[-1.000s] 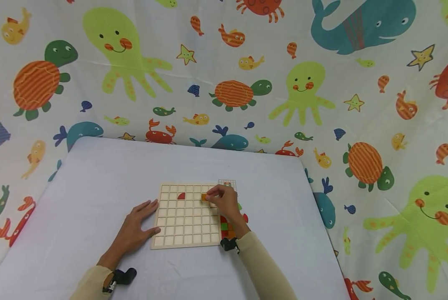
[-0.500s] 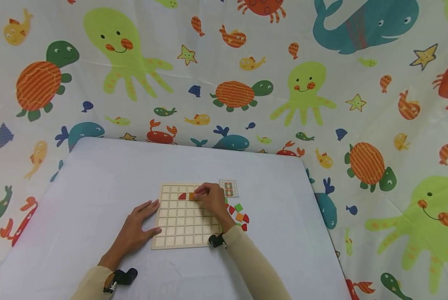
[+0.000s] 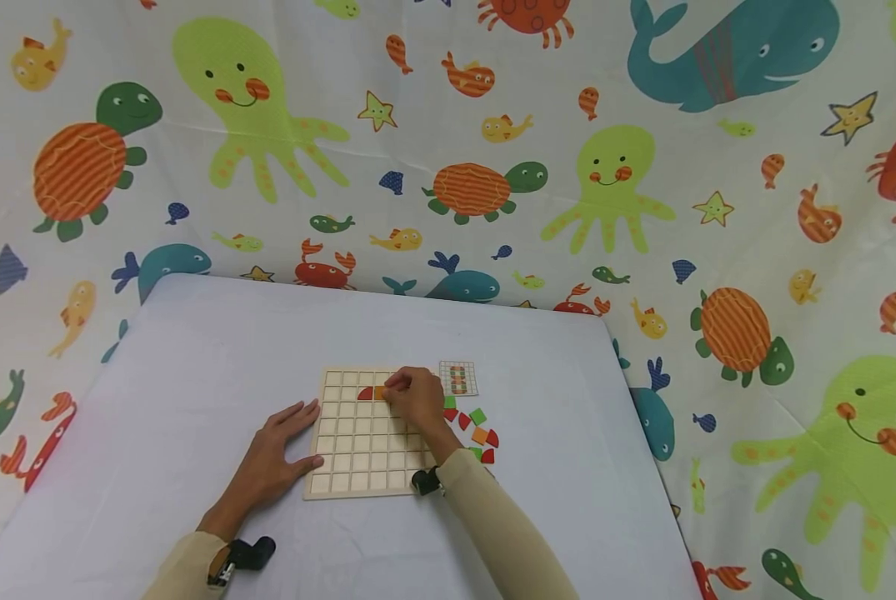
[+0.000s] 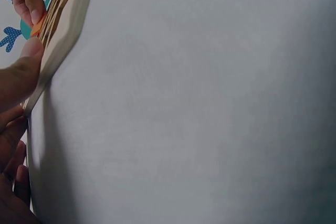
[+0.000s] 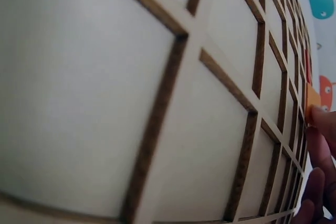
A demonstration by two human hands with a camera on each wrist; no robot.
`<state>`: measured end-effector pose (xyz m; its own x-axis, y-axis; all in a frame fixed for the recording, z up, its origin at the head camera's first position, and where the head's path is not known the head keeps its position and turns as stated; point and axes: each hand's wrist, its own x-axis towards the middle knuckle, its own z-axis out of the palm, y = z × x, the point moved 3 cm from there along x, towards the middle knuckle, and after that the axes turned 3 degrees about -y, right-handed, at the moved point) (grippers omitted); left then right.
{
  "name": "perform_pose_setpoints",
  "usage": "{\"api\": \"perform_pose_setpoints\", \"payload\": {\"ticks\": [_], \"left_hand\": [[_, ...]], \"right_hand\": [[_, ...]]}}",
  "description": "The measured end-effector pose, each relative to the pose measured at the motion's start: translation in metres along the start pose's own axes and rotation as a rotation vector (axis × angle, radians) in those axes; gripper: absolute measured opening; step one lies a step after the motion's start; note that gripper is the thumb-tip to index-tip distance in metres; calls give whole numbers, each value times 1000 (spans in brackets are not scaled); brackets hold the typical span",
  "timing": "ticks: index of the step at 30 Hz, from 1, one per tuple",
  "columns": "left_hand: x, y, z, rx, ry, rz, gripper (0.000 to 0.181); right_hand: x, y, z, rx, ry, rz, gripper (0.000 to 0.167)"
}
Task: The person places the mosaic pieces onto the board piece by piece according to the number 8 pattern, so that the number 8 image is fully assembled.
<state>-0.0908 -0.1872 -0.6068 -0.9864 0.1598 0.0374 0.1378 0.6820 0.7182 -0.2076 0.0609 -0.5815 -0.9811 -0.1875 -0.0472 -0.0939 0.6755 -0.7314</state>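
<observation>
The right hand (image 3: 416, 400) pinched an orange square tile (image 3: 379, 392) between thumb and fingers over the upper rows of a pale wooden grid board (image 3: 353, 450), just beside a red quarter-round tile (image 3: 365, 393); whether it sat flush was unclear. The left hand (image 3: 271, 450), fingers spread and relaxed, touched the board's smooth, straight edge. Green square tiles (image 3: 478, 416) lay loose on the white, cloth-covered counter (image 3: 230, 350).
</observation>
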Motion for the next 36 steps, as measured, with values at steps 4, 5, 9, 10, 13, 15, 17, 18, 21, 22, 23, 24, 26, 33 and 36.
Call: {"api": "perform_pose_setpoints", "payload": {"ticks": [4,5,9,10,13,15,17,18,21,22,23,24,26,33,36], "left_hand": [[0,0,1,-1,-2,2,87],[0,1,1,-2,-3,2,87],[0,2,1,-6,-4,0,87],[0,2,1,-7,-5,-1,87],[0,3,1,-11,-12,-6,88],[0,2,2,-10,-15,-8,88],[0,2,2,-8,-16,-9,88],[0,2,2,-5,-15,-8,88],[1,1,2,-8,-12,-6,87],[1,1,2,-9,-11,-5,87],[1,1,1,-9,-11,-3,87],[1,1,1,-10,-11,-3,87],[0,2,1,-8,-12,-3,87],[0,2,0,-1,-3,2,88],[0,0,0,3,-1,-1,88]], "right_hand": [[0,0,1,-48,5,-10,4],[-1,0,1,-49,5,-5,4],[-3,1,0,-47,5,4,4],[-4,1,0,-43,3,6,4],[-7,2,-3,-19,2,15,7],[-10,3,-7,6,7,9,9],[-12,6,-12,34,11,8,11],[-14,8,-14,48,14,2,12],[-17,15,-24,84,25,-2,13],[-18,17,-28,94,26,5,14],[-20,20,-31,102,30,9,15],[-21,23,-35,104,36,13,16],[-24,29,-43,113,40,25,16],[-35,48,-65,147,63,93,15],[-39,56,-71,144,85,145,14]]}}
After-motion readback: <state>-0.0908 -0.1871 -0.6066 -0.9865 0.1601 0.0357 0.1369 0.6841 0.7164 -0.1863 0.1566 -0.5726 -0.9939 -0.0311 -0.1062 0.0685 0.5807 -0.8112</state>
